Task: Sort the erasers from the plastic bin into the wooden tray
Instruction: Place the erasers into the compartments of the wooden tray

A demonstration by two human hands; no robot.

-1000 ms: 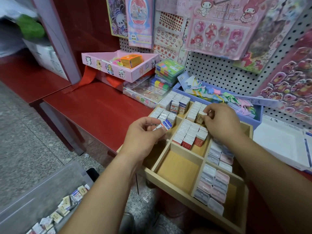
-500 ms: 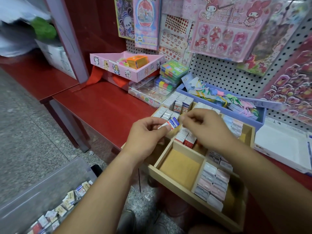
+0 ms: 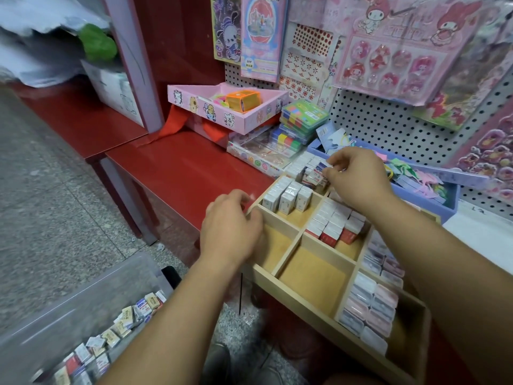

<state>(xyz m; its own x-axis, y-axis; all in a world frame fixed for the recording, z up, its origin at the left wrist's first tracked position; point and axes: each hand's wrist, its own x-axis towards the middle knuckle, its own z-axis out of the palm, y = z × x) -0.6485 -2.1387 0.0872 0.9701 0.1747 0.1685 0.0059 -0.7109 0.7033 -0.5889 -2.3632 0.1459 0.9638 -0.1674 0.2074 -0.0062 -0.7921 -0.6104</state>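
At the near left, on the floor, stands the plastic bin (image 3: 83,301). A good many loose erasers (image 3: 125,323) lie jumbled along its bottom, so by my judgement the sorting is far from over.

Just right of it, the left hand (image 3: 230,226) hangs at the left rim of the wooden tray (image 3: 305,309). Its fingers are bent down and blurred, and I cannot tell whether they hold anything.

The tray sits on the red worktop (image 3: 180,168), its near end seeming to jut past the edge. Its far-left compartment holds a short row of upright white erasers (image 3: 288,194), with bare room in front of them. The middle column has tight rows of white and red-ended erasers (image 3: 333,220), and the near middle compartment (image 3: 313,270) shows only bare wood. On the right, two compartments are packed with flat pastel cases (image 3: 369,309).

Farther right and far, the right hand (image 3: 358,176) pinches a single blue-and-white eraser (image 3: 323,166) between thumb and fingertips. It hovers just over the stock in the far compartment, where it most likely belongs.

Several sections look well filled, while at least one is unused and the bin is not emptied.
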